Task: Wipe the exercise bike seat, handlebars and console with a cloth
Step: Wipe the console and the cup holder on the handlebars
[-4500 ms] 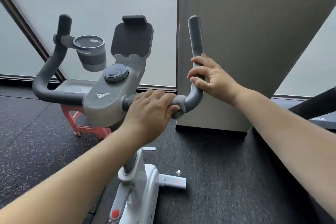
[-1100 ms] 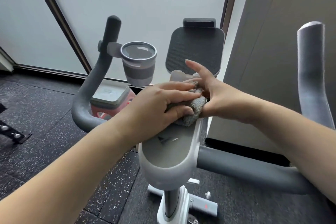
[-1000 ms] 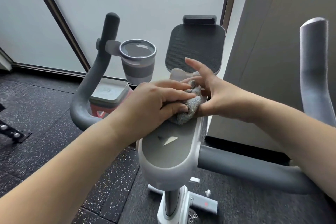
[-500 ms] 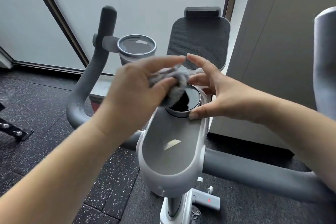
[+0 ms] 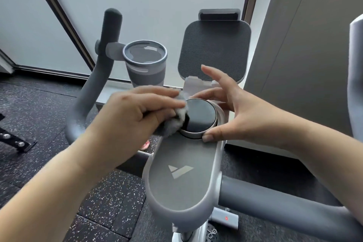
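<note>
Left hand (image 5: 135,116) closed on grey cloth (image 5: 177,122), pressing it against left side of round dial (image 5: 200,119) on console (image 5: 182,180). Right hand (image 5: 233,116) open, thumb and fingertips bracing dial's rim on the right. Left handlebar (image 5: 92,84) and cup holder (image 5: 145,65) behind, untouched.

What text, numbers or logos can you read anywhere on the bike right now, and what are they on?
No readable words or numbers in this view.
Console panel: a pale angular logo mark, no lettering.
Round dial: dark, blank face, partly covered by the cloth in the left hand.
Base unit: one small red light, no text.
Cup holder and tablet rest: unmarked.
</note>
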`<state>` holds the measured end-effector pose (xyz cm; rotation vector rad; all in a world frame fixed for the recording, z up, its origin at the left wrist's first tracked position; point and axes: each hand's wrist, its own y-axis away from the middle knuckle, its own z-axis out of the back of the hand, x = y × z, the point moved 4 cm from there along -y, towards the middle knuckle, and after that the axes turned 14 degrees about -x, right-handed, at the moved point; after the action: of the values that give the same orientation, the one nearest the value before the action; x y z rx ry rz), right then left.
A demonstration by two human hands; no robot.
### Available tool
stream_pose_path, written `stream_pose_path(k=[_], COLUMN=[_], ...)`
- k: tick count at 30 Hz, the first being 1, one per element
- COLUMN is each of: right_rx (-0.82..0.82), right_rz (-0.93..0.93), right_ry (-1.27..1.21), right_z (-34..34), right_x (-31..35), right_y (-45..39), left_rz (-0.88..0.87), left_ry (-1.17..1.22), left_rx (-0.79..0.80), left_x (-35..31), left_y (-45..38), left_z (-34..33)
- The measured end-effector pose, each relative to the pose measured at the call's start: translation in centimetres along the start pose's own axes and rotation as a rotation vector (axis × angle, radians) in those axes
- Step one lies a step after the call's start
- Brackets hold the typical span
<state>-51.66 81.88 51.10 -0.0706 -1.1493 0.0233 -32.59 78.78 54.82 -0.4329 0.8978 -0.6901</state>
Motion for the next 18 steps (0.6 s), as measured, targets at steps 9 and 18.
stream_pose_path(k=[9, 18], right_rx=[0.035, 0.012], right_rz=[0.003, 0.013], right_ry=[-0.084, 0.036], right_z=[-0.2, 0.2], right_x=[0.5, 0.3], right_y=[0.2, 0.1], left_rz=[-0.217, 0.075], left_ry=[-0.029, 0.125], left_rx=[0.267, 0.027], left_x=[-2.8, -0.3], left_y=[-0.2, -1.0], left_z=[-3.9, 0.2])
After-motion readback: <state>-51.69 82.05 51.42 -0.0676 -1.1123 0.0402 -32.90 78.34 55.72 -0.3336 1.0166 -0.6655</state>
